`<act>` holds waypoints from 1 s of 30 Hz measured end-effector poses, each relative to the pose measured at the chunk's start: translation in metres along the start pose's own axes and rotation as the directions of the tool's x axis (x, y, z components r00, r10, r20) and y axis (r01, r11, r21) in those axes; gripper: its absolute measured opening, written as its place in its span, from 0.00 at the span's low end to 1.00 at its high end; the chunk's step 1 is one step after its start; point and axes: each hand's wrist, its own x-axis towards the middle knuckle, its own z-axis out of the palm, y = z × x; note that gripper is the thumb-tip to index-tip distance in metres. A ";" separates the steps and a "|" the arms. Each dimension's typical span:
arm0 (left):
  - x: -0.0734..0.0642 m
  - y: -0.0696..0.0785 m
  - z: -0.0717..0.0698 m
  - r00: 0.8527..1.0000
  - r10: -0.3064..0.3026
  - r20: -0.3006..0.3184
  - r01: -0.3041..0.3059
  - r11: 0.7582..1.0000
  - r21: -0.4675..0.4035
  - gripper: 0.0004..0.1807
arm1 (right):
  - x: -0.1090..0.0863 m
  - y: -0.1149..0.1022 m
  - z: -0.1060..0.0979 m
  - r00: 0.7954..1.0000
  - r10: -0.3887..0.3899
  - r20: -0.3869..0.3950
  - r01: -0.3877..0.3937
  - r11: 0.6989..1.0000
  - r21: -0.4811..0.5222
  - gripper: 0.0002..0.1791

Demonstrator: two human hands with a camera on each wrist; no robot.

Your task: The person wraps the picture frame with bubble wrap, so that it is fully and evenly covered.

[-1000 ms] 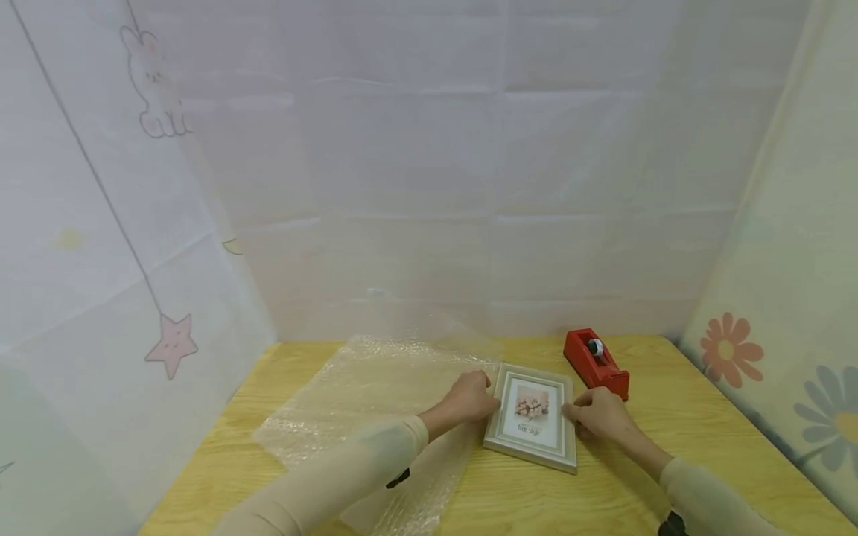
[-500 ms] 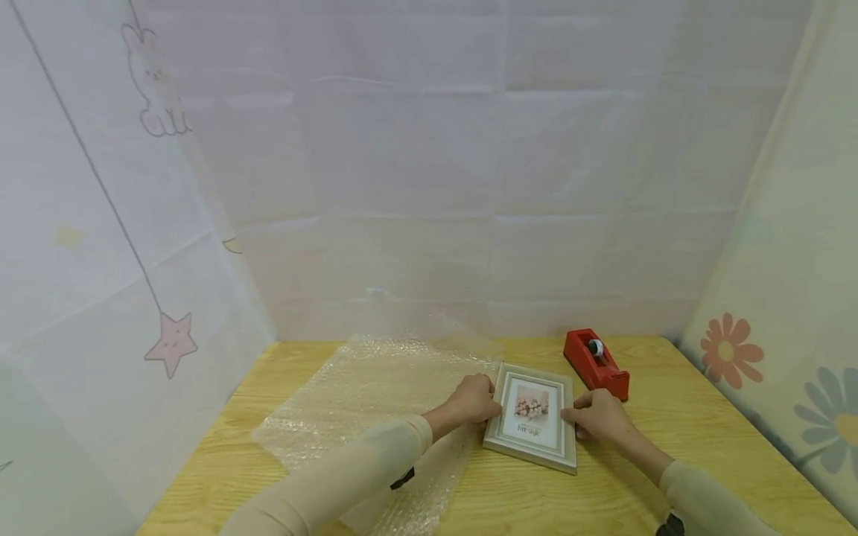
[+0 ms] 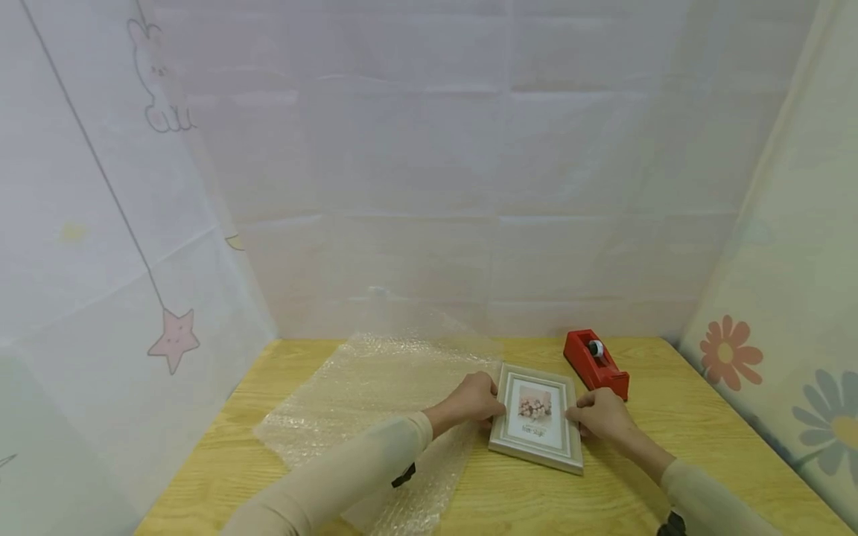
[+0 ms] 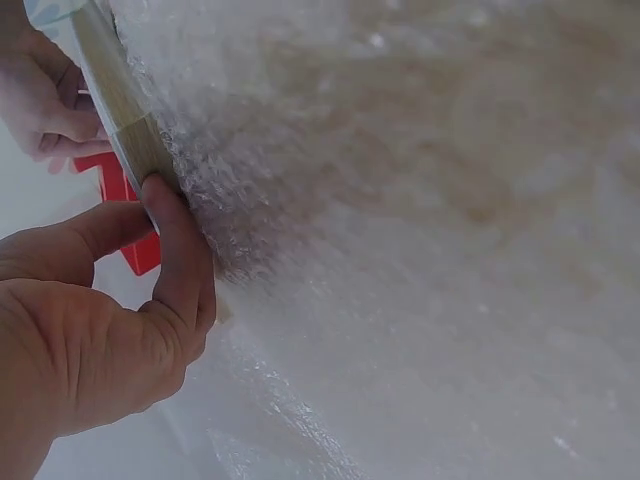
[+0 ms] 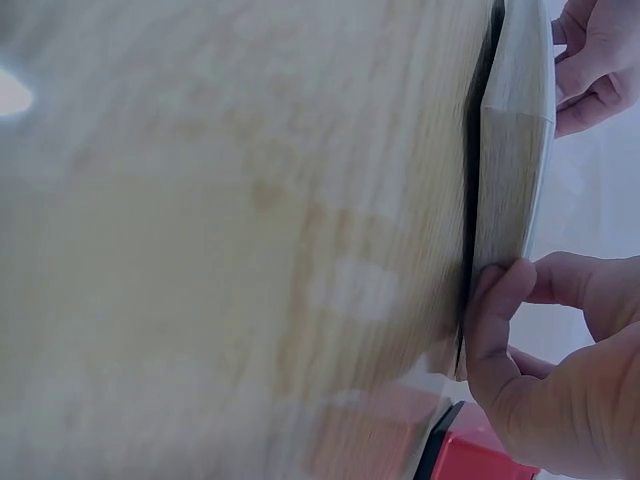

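Note:
A pale picture frame (image 3: 535, 418) with a flower print lies face up at the right of the bubble wrap sheet (image 3: 375, 380). My left hand (image 3: 472, 398) pinches its left edge between thumb and fingers. On the opposite edge, my right hand (image 3: 603, 415) grips with thumb and fingertips. In the left wrist view the frame's side (image 4: 140, 145) stands close against the bubble wrap, with the left hand (image 4: 110, 310) on it. The right wrist view has a dark gap under the frame (image 5: 510, 180), beside the right hand's (image 5: 560, 370) curled fingers.
A red tape dispenser (image 3: 596, 365) with a roll in it stands just behind my right hand. The wood-patterned table (image 3: 523, 506) ends at fabric-covered walls at the back and both sides. Bubble wrap spreads under my left forearm.
The picture frame has shifted slightly to the right, with both hands still on its edges. The bubble wrap and tape dispenser stay about where they were.

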 end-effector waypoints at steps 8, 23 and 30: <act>0.000 0.006 -0.009 0.999 0.043 0.010 -0.043 0.998 -0.044 0.24 | -0.006 -0.009 -0.010 0.996 -0.076 -0.049 0.076 0.997 -0.003 0.04; -0.017 0.030 -0.051 0.998 0.055 0.006 -0.051 0.959 -0.279 0.20 | -0.022 -0.055 -0.034 0.988 -0.151 -0.044 0.152 0.988 0.039 0.13; -0.035 0.043 -0.081 0.996 0.078 -0.032 -0.084 0.954 -0.289 0.19 | -0.026 -0.085 -0.041 0.983 -0.181 -0.041 0.183 0.982 0.049 0.17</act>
